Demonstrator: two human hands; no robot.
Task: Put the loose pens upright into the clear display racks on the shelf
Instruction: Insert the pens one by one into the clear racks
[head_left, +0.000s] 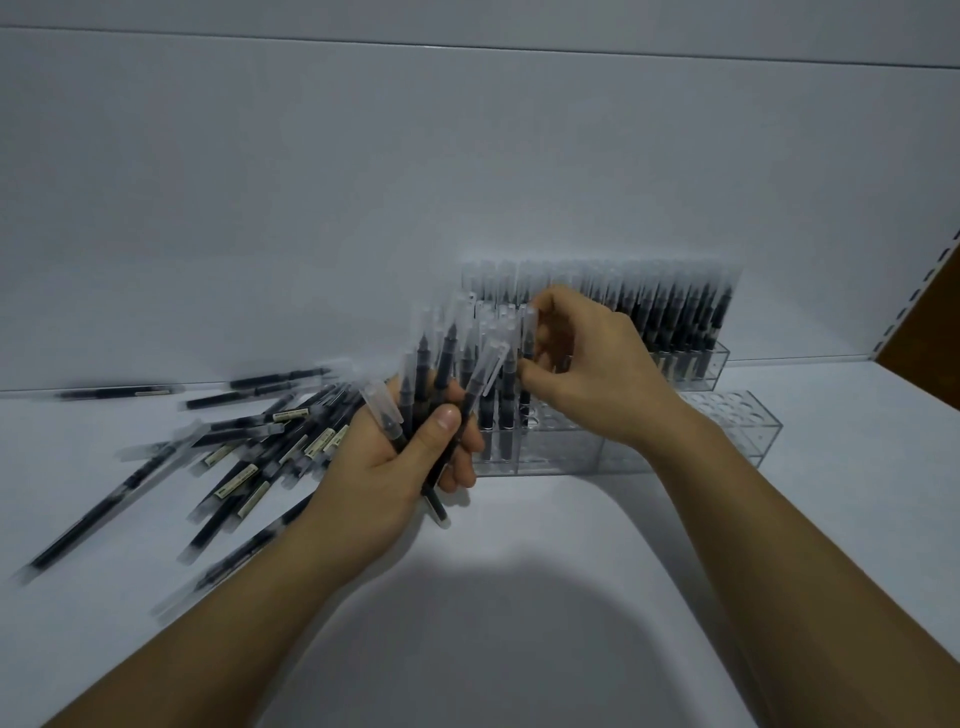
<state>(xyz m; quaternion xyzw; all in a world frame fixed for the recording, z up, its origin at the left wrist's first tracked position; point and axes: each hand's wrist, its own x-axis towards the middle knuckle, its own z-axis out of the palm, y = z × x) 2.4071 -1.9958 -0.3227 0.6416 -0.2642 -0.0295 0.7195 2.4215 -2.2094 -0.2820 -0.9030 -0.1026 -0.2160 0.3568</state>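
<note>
Far left, the loose pens (249, 457) lie fanned out flat on the shelf (519, 597). There are plenty of them, so we'd judge the job about midway. Moving in, our left grip (410, 467) is curled tight round a bundle (444, 364) of pens, caps up, with the thumb pressed across the front. That's the ready supply. Just beside it, our right grip (587, 364) pinches one pen (525, 397) between thumb and fingertips near its clear cap, holding it upright at the left end of the front rack (561, 454). So we're in the slotting step, though we can't tell whether its foot is in a hole yet. The next move calls for a straight drop into a free hole without nudging the pens standing alongside. Further right, that rack shows open holes, and behind it the back rack (719, 364) stands packed.
</note>
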